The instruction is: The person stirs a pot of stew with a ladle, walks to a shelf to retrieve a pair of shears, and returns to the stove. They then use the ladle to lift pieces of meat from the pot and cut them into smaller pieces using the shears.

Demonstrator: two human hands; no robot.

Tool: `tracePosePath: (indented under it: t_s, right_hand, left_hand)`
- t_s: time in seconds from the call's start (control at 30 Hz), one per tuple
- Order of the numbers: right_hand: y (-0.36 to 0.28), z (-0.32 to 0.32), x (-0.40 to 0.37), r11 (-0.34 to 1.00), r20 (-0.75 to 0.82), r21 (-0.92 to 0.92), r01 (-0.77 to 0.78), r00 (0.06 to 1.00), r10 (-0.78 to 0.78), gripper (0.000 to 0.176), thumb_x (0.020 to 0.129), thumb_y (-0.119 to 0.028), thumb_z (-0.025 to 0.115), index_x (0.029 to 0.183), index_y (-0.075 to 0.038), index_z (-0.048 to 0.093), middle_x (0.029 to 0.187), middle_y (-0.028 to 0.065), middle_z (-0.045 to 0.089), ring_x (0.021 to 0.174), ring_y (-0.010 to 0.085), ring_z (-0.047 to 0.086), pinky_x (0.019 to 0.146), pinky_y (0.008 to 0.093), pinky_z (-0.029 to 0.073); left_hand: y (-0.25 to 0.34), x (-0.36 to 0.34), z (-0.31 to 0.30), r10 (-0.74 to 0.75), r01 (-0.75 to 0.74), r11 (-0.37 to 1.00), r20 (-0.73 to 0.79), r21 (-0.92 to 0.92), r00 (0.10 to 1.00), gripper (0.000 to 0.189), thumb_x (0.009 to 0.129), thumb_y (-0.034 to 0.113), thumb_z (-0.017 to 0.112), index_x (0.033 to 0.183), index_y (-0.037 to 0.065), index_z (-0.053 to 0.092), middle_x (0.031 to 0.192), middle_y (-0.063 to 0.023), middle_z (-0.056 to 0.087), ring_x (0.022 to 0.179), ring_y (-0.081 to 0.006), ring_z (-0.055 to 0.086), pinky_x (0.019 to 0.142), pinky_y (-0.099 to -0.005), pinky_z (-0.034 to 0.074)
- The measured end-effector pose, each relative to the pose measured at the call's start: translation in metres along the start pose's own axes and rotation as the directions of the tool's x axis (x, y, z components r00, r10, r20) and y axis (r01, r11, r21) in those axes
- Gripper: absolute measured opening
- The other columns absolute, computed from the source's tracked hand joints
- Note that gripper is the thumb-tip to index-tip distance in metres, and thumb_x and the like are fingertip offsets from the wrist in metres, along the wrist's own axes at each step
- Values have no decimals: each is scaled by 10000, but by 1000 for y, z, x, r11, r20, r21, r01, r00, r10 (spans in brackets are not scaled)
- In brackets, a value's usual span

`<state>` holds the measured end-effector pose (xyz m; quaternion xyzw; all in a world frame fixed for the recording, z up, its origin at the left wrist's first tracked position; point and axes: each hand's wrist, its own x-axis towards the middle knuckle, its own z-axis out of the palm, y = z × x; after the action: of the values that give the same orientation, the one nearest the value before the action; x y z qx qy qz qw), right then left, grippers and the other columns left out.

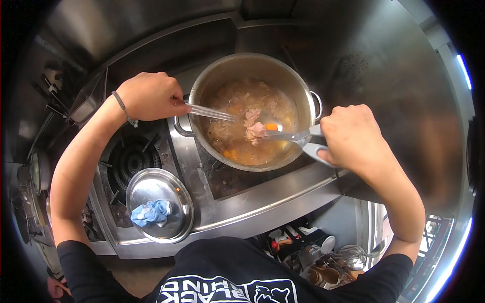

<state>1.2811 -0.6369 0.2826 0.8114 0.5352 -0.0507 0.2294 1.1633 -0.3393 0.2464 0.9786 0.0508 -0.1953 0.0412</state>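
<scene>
My left hand [154, 96] is closed around metal tongs [209, 112], which reach over the pot's left rim. Their tips are at a piece of meat [254, 126] above the broth. From the other side, my right hand [353, 139] grips grey-handled scissors [309, 139], with the blades pointing left at the same meat. Whether the blades are cutting into it cannot be made out. Both tools are over a large steel pot [237, 69] of cloudy brown broth with several orange chunks, one of them a carrot-like piece [272, 127] beside the meat.
A steel lid [174, 224] with a crumpled blue cloth [151, 212] on it lies at the front of the stove, partly over a burner [132, 156]. Knives [53, 98] stand in a holder at far left. Below right are whisks [348, 256] and other utensils. A steel wall rises at right.
</scene>
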Motion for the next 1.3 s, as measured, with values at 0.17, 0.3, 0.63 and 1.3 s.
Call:
tracePosePath:
  t_s: [0.17, 0.3, 0.63, 1.3]
  right_hand:
    - [-1, -3, -1, 996, 108, 48, -73, 992, 67, 468, 644, -476, 736, 641, -13, 672, 616, 148, 633, 622, 298, 646, 618, 370, 512]
    - [1, -8, 2, 986, 164, 141, -90, 984, 66, 593, 654, -575, 716, 593, 10, 648, 573, 158, 611, 618, 322, 640, 600, 387, 510]
    - [4, 13, 11, 960, 16, 275, -53, 999, 51, 479, 695, -448, 751, 606, 11, 646, 560, 170, 589, 618, 335, 630, 613, 397, 506]
    - [4, -3, -4, 993, 79, 2, -120, 990, 119, 458, 653, -457, 727, 737, -14, 649, 669, 131, 620, 718, 279, 633, 716, 366, 460]
  left_hand:
    - [-1, 0, 4, 36, -36, 999, -59, 4, 998, 369, 838, 416, 615, 824, 67, 733, 751, -135, 686, 739, -318, 667, 708, -385, 538]
    - [3, -3, 1, 20, -20, 1000, -46, -11, 999, 378, 844, 419, 606, 827, 63, 733, 751, -138, 686, 737, -318, 667, 709, -385, 539]
    - [4, -6, 7, 27, -26, 1000, -82, 9, 996, 384, 872, 426, 591, 847, 70, 732, 743, -147, 682, 718, -316, 663, 696, -379, 532]
    - [2, -8, 10, -21, 19, 999, -46, -41, 999, 411, 872, 450, 587, 810, 65, 717, 726, -139, 671, 734, -325, 655, 679, -399, 525]
